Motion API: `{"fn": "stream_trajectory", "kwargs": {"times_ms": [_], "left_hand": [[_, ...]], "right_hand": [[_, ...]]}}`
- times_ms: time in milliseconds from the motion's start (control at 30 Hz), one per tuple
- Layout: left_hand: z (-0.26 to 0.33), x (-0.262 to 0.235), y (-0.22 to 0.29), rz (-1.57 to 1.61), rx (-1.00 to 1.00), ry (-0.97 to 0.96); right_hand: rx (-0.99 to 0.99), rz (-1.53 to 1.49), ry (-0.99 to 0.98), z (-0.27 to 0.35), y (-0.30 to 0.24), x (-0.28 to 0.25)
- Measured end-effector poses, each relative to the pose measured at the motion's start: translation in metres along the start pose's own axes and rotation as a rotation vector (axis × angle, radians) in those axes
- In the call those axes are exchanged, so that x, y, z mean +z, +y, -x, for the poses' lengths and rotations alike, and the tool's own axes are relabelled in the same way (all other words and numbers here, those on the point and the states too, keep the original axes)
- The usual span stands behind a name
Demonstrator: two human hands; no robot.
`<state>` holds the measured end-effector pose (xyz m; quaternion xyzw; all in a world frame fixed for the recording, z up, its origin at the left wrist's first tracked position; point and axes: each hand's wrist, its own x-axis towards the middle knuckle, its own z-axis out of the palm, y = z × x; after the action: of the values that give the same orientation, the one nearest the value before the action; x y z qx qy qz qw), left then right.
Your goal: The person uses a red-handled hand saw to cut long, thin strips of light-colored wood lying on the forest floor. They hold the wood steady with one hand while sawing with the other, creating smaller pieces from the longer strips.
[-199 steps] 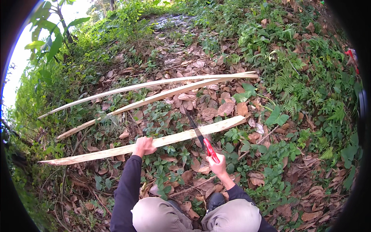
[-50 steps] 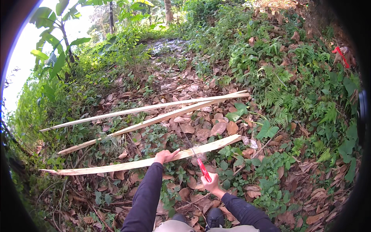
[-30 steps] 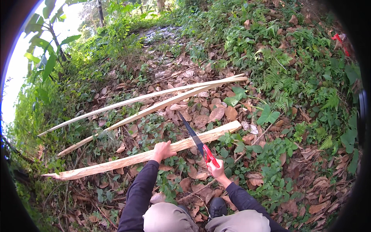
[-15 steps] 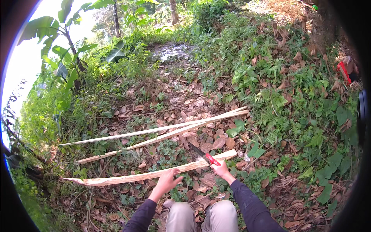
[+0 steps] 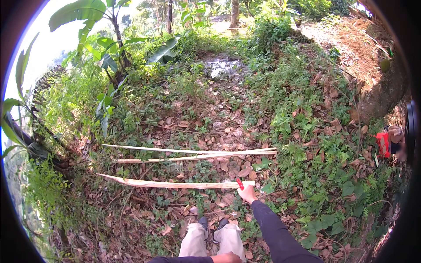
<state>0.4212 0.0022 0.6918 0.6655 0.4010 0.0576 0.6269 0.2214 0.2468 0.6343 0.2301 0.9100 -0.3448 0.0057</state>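
My right hand [image 5: 248, 193] is closed round the red handle of a bladed tool [image 5: 240, 184]. Its blade can hardly be made out now; half a second ago it showed long and dark, knife or saw I cannot tell. The hand and tool are over the right end of a long, pale split-wood strip [image 5: 175, 184], which tapers to a point at its left end. My left hand [image 5: 227, 257] is low at the bottom edge, in front of my trouser legs, its fingers mostly hidden. Beyond the near strip lie two thinner wood strips [image 5: 149, 149], meeting towards their right ends.
Dry brown leaves [image 5: 223, 166] and low green plants cover the ground. A banana plant [image 5: 118, 39] grows at the far left. At the right edge are a tree trunk [image 5: 377, 98] and part of another person [image 5: 397, 140] beside something red [image 5: 383, 144].
My left hand has drawn back from above the near strip to the bottom edge. My right hand still grips the tool, now tilted differently. The whole view has shifted, and my shoes now show.
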Motion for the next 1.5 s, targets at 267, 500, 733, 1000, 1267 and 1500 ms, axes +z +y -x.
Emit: {"fn": "stream_trajectory", "kwargs": {"times_ms": [267, 500, 733, 1000, 1267, 1500], "left_hand": [[0.083, -0.028, 0.083, 0.067, -0.098, 0.152], [0.097, -0.018, 0.073, 0.563, 0.130, 0.163], [0.105, -0.030, 0.094, 0.427, 0.245, 0.349], [0.178, 0.009, 0.074, 0.363, 0.197, 0.887], [0.279, 0.211, 0.056, 1.210, -0.974, 1.342], [0.218, 0.237, 0.072, 1.875, -0.695, 1.277]], "right_hand": [[-0.091, -0.030, -0.003, 0.010, -0.041, -0.056], [-0.109, -0.053, -0.024, 0.030, -0.061, -0.072], [-0.135, -0.045, -0.070, 0.052, -0.049, -0.068], [-0.011, -0.221, 0.009, 0.085, -0.056, -0.042], [0.087, -0.173, 0.189, 0.087, -0.053, -0.013], [0.148, -0.160, 0.146, 0.091, -0.071, -0.019]]}}
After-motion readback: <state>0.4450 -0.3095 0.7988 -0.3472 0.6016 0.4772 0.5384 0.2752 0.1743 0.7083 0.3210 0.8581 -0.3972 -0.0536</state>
